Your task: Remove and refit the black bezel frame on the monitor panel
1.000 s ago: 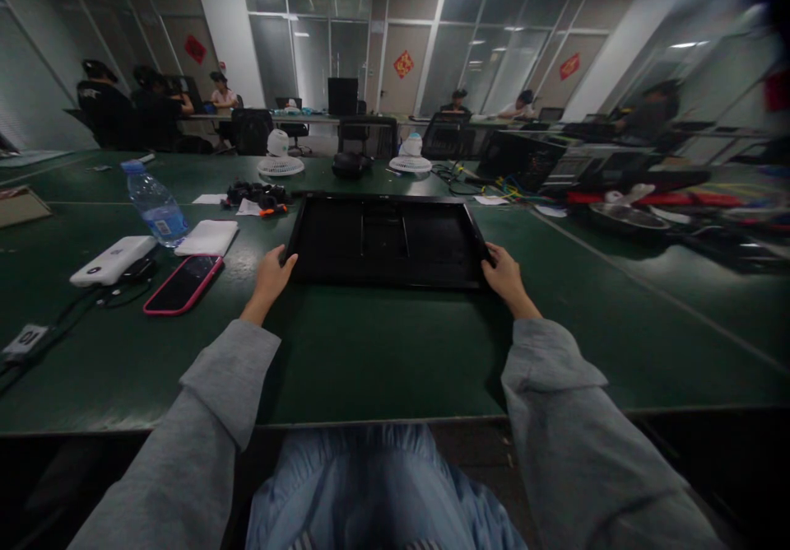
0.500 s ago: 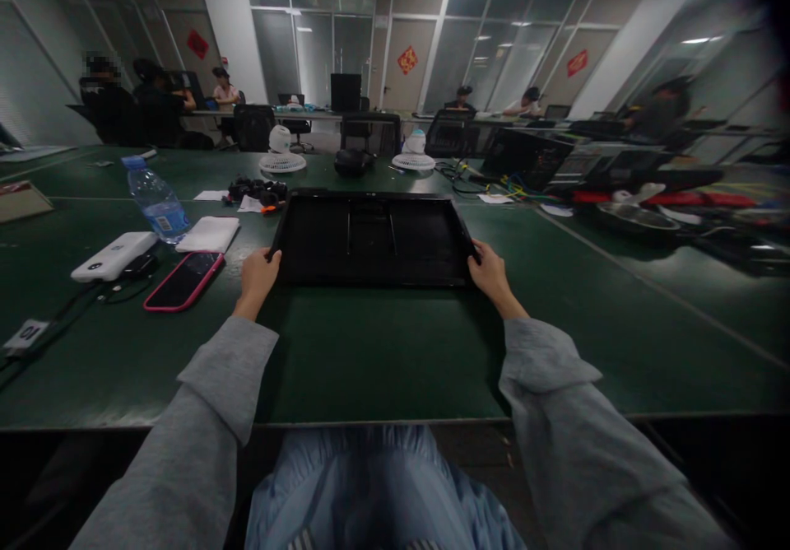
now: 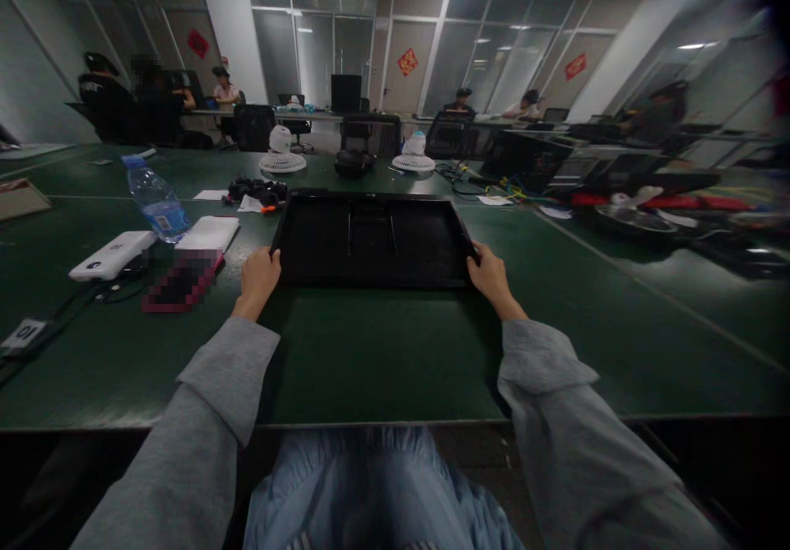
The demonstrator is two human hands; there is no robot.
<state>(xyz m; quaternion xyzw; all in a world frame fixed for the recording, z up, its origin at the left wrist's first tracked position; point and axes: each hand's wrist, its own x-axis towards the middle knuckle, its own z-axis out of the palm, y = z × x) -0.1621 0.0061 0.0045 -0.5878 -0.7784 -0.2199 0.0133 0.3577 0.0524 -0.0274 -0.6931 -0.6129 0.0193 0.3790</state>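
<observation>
A wide black rectangular panel (image 3: 309,241) with a raised rim lies on the green table (image 3: 383,352) in front of me. Two thin glossy bars run along its middle, and a small mark shows on its far edge. What kind of object it is, I cannot tell. My left hand (image 3: 259,274) grips its near left side, the thumb on top of the rim. On the opposite side my right hand (image 3: 490,273) holds the rim the same way. The fingers curled beneath the edges are hidden.
To the left are a phone (image 3: 182,280), blurred out, a white power bank (image 3: 114,255) with cables, a white pad (image 3: 208,233) and a water bottle (image 3: 155,200). Beyond stand two small fans (image 3: 282,159). A pan (image 3: 635,219) sits at right among clutter. People sit at far desks.
Both hands and the black panel stay practically where they were. My right forearm has shifted very slightly to the left.
</observation>
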